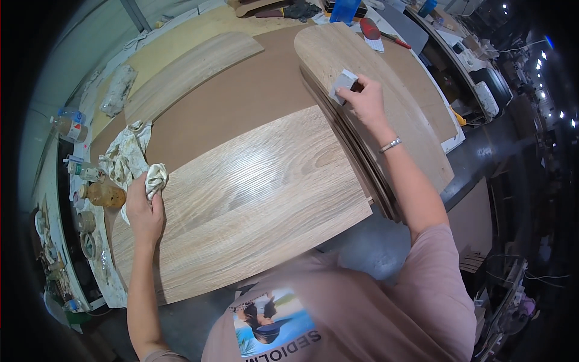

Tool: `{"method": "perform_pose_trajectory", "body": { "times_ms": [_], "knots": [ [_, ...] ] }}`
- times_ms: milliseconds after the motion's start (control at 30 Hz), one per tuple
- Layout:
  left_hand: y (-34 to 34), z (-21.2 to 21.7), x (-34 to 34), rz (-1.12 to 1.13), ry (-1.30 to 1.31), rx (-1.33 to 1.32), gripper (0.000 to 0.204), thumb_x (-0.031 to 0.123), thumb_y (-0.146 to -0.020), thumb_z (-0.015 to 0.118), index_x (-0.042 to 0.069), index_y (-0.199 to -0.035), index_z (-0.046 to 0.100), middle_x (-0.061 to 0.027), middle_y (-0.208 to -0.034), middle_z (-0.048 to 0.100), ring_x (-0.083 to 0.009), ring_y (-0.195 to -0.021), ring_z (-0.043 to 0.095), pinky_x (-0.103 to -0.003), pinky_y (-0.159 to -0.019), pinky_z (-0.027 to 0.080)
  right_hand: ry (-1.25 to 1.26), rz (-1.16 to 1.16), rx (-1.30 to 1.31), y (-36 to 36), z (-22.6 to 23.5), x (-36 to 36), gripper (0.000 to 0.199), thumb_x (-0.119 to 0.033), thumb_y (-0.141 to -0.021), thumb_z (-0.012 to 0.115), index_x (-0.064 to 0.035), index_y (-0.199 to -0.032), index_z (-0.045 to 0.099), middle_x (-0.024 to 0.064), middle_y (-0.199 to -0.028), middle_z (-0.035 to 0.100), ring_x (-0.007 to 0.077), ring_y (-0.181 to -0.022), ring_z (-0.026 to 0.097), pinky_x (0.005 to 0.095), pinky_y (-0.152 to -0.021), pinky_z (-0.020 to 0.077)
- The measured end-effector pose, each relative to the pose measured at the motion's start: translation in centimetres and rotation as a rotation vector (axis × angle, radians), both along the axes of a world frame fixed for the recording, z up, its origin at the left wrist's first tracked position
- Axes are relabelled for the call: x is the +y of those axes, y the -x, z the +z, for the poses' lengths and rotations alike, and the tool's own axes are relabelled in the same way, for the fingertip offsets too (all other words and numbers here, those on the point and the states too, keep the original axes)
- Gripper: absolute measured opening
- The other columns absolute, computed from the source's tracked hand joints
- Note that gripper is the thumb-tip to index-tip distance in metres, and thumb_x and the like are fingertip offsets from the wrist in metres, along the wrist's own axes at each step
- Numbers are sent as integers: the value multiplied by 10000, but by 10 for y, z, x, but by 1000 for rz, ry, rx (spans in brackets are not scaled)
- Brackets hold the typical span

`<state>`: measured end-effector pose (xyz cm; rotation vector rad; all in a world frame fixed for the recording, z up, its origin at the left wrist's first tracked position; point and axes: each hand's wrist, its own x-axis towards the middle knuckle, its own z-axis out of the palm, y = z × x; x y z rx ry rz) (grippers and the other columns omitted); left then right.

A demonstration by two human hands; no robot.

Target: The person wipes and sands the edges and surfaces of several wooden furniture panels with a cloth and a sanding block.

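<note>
Open lane across panel (253,205), rag (128,154) to board stack (416,130). Stack's raised edge blocks the right; rag and bottles (104,195) crowd the left. Brown sheet (241,99) beyond panel also passable.

"What does the brown-topped workbench (229,99) carry?"
"1 large wood-grain panel (253,199) in front, 1 stack of panels (401,111) on the right, 1 narrower panel (199,67) at back left."
"And its left side?"
"A stained rag (128,154) and an amber jar (107,195)."
</note>
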<state>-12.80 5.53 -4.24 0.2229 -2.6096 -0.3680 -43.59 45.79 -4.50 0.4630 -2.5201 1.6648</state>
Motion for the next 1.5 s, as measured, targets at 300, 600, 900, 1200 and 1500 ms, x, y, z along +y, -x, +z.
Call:
{"method": "perform_pose_trajectory", "body": {
  "times_ms": [300, 600, 900, 1200, 1500],
  "knots": [
    [-3, -2, -2, 3, 1, -34, 431, 7, -817, 594, -33, -1245, 557, -227, -1134, 611, -398, -1050, 593, -433, -932, 459, 244, 322, -171, -23, -5, 5, 261, -48, -767, 750, 21, -1014, 700, 70, -896, 702, 129, -798, 656, 271, -736, 521],
    [2, -2, 1, 0, -32, -34, 421, 5, -830, 583, -34, -1249, 560, -222, -1162, 618, -389, -1075, 595, -426, -946, 460, 170, 304, -227, -25, 9, 21, 285, -58, -757, 767, 9, -1025, 698, 60, -893, 701, 121, -794, 657, 276, -721, 520],
    [-10, 0, -5, 10, -61, -35, 418, 32, -869, 578, -32, -1282, 550, -214, -1201, 619, -369, -1106, 598, -405, -982, 450, 42, 377, -274, -116, 26, 80, 271, -54, -738, 770, -14, -992, 685, 27, -902, 673, 113, -836, 635, 273, -750, 512],
    [-6, -18, -22, -12, -109, -34, 423, 20, -890, 561, -24, -1310, 536, -195, -1226, 617, -319, -1135, 601, -370, -1003, 433, 256, -100, -121, -250, 8, 124, 295, 1, -742, 783, 14, -1018, 679, 58, -960, 685, 103, -872, 636, 254, -776, 508],
    [-4, -25, -30, -14, -54, -48, 431, 56, -911, 554, -36, -1331, 522, -207, -1258, 605, -325, -1176, 582, -375, -1030, 417, 50, -103, 348, -301, -9, 38, 269, 16, -668, 786, 13, -918, 687, 130, -861, 675, 233, -778, 666, 317, -702, 525]
  ]
}}
